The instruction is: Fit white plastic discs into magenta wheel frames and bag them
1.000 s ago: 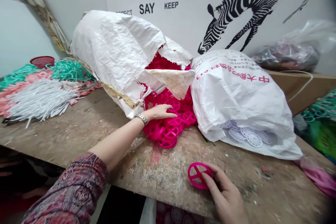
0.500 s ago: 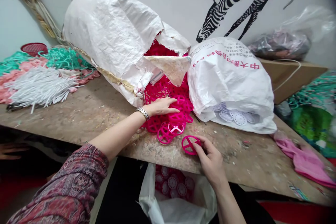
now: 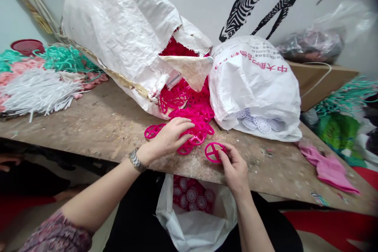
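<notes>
Scarred wooden bench (image 3: 88, 126); left grip (image 3: 165, 138) spread open on magenta plastic wheels (image 3: 195, 126); right grip (image 3: 234, 169) clamped on spoked ring (image 3: 213, 152).

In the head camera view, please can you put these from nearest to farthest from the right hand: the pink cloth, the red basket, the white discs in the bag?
From the right hand, which holds a magenta plastic wheel:
1. White plastic discs: inside the white bag, just ahead of the hand.
2. Pink cloth: toward the table's right end.
3. Red basket: far left, at the back.
</notes>
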Motion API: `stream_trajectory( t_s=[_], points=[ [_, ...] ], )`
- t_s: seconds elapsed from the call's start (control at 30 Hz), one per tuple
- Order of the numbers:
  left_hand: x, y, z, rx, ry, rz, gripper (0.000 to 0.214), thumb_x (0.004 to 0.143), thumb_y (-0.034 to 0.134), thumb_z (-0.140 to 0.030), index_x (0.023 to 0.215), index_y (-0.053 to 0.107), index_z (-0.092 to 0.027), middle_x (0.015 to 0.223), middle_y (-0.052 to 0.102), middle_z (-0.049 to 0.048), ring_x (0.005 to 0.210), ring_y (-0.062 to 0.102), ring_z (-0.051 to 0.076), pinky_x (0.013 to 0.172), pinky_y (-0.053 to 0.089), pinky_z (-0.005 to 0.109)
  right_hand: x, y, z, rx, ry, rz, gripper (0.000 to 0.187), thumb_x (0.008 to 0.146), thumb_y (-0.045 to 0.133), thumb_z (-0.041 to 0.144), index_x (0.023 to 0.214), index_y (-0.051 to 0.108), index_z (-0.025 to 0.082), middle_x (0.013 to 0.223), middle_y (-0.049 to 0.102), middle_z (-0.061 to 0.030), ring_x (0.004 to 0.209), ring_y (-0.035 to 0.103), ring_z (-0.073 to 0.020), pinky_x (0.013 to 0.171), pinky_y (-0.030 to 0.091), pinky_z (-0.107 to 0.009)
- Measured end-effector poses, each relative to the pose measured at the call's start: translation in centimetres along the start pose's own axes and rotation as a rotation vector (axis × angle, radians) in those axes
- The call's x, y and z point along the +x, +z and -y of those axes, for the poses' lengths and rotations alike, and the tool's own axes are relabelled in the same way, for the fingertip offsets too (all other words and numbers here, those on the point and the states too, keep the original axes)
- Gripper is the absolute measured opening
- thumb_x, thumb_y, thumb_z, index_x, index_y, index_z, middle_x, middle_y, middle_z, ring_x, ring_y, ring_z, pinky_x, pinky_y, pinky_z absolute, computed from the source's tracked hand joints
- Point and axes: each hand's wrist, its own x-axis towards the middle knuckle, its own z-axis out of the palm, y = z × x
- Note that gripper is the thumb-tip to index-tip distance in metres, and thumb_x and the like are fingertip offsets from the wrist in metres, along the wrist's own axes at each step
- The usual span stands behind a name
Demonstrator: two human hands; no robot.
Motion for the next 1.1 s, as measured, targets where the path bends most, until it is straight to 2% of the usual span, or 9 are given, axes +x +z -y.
stream_trajectory(
  t_s=[0.13,0.27,0.4,0.5,0.67,0.77,0.93,1.0,1.1],
  points=[
    [-3.4,2.8,-1.2,0.044,-0.047,-0.019,0.031,0.097,0.051,-0.026,0.126,0.059,-0.018,0.132,0.06,0.0125,0.125,0.052,0.025,0.108,0.044,0.045,0.1,0.1,-0.2,0.037,-0.009,0.001,0.033,0.087,0.062,0.044,0.109,0.068,0.02,0.105,0.072,-0.0091,0.096,0.067,-0.0253,0.09,0.051,-0.04],
    [-4.5,4.5,-0.9,0.132,-0.096,-0.013,0.033,0.094,0.053,-0.019,0.127,0.059,-0.017,0.139,0.056,0.0135,0.131,0.047,0.03,0.11,0.039,0.054,0.2,0.1,-0.3,0.093,-0.002,-0.035,0.034,0.086,0.064,0.044,0.109,0.068,0.02,0.103,0.072,-0.0086,0.093,0.067,-0.0242,0.084,0.053,-0.038],
    [-4.9,5.0,-0.4,0.124,-0.119,-0.076,0.032,0.094,0.053,-0.017,0.126,0.06,-0.017,0.135,0.059,0.0133,0.131,0.048,0.03,0.111,0.039,0.055,0.1,0.1,-0.1,0.168,0.016,-0.121,0.033,0.083,0.066,0.043,0.106,0.067,0.019,0.096,0.072,-0.0068,0.086,0.067,-0.0217,0.076,0.054,-0.034],
    [-5.2,4.8,-0.6,0.046,-0.127,-0.185,0.032,0.095,0.051,-0.016,0.126,0.06,-0.017,0.134,0.061,0.0138,0.131,0.048,0.028,0.11,0.041,0.052,-0.3,0.0,0.2,0.191,0.019,-0.174,0.031,0.08,0.068,0.041,0.103,0.067,0.019,0.094,0.072,-0.006,0.085,0.067,-0.0204,0.077,0.053,-0.033],
    [-5.8,4.4,-3.2,-0.214,-0.242,-0.379,0.028,0.096,0.053,-0.02,0.123,0.062,-0.018,0.126,0.064,0.0118,0.122,0.055,0.024,0.108,0.043,0.046,-1.1,0.2,1.0,0.254,0.077,-0.165,0.031,0.079,0.07,0.041,0.101,0.068,0.018,0.089,0.071,-0.0039,0.074,0.063,-0.0161,0.067,0.05,-0.028],
    [-5.9,4.4,-5.3,-0.5,-0.386,-0.323,0.028,0.097,0.052,-0.026,0.122,0.063,-0.02,0.117,0.066,0.0098,0.108,0.062,0.022,0.094,0.053,0.038,-1.7,0.2,2.3,0.302,0.112,-0.096,0.032,0.08,0.07,0.041,0.103,0.067,0.019,0.088,0.071,-0.0028,0.071,0.063,-0.015,0.064,0.05,-0.026],
    [-5.3,5.2,-7.3,-0.999,-0.591,-0.051,0.04,0.094,0.055,-0.037,0.131,0.055,-0.021,0.099,0.066,0.0054,0.078,0.067,0.017,0.065,0.059,0.029,-2.7,0.0,4.8,0.265,0.123,0.043,0.026,0.084,0.067,0.038,0.103,0.066,0.021,0.085,0.072,-0.0021,0.073,0.066,-0.0172,0.065,0.053,-0.027],
    [-4.9,5.8,-7.6,-1.079,-0.607,-0.003,0.039,0.093,0.055,-0.038,0.128,0.057,-0.021,0.093,0.066,0.0037,0.074,0.067,0.017,0.063,0.059,0.028,-3.1,-0.1,5.2,0.199,0.086,0.091,0.023,0.086,0.064,0.036,0.103,0.066,0.021,0.089,0.073,-0.0028,0.078,0.068,-0.0186,0.07,0.054,-0.029],
    [-4.5,6.8,-7.6,-1.099,-0.61,-0.004,0.034,0.093,0.055,-0.039,0.12,0.061,-0.02,0.09,0.068,0.0027,0.068,0.066,0.015,0.062,0.059,0.027,-3.6,-0.4,5.1,0.07,0.013,0.157,0.021,0.09,0.059,0.035,0.105,0.066,0.022,0.097,0.073,-0.0042,0.086,0.069,-0.02,0.078,0.054,-0.031]
  ],
)
